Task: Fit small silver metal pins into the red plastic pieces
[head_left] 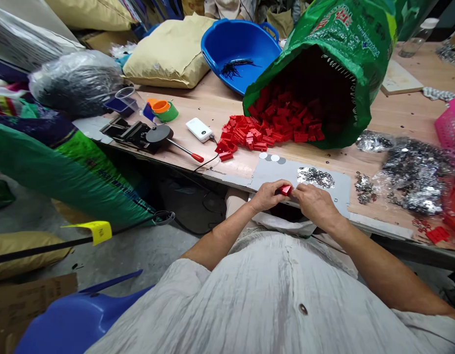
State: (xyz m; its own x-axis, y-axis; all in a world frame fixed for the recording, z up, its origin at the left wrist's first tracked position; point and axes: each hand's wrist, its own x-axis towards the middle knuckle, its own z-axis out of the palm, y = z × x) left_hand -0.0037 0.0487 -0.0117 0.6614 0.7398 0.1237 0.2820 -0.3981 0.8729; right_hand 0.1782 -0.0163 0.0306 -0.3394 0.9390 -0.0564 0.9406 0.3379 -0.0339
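My left hand [266, 197] grips a small red plastic part [285, 190] above the table's front edge. Right beside it, my right hand [316, 202] has its fingers pinched at the part's end; whatever sits between them is too small to make out. Under and behind the hands lies a grey mat [275, 173] bearing a patch of small shiny metal pieces [316, 177] and a few round discs [274, 158]. A heap of similar red plastic parts [245, 132] spills from the mouth of a green sack [363, 73]. Below my hands hangs the white rim of a bag [303, 227].
A black hand-lever tool [139, 135] and a white power bank [199, 130] with a cable are at left. Behind stand a blue basin [220, 46] and a stuffed beige sack [168, 51]. Clear bags of metal pieces [415, 172] and a pink basket [450, 125] are at right.
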